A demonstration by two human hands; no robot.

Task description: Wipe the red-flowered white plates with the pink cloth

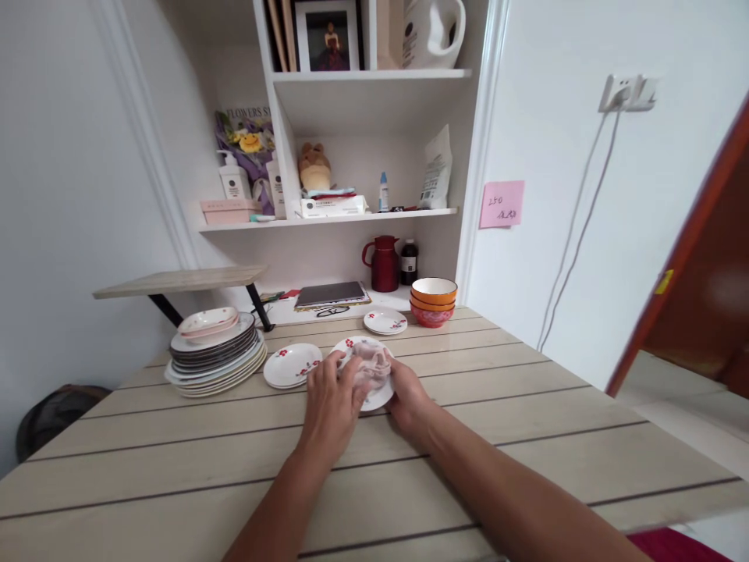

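Head view | right hand (408, 398) gripped round, white, red-flowered plate (379, 397) over striped tabletop (175, 460) | crumpled pale-pink cloth (373, 364) covered plate centre | left hand (331, 407) touched cloth, finger closure was indeterminable

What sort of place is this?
Likely a room in a home: a plush toy sits on the white shelves, a framed picture stands above it, and stacked plates are on the table.

White shelves (374, 101) rise behind a pale, dark-lined table (380, 484).
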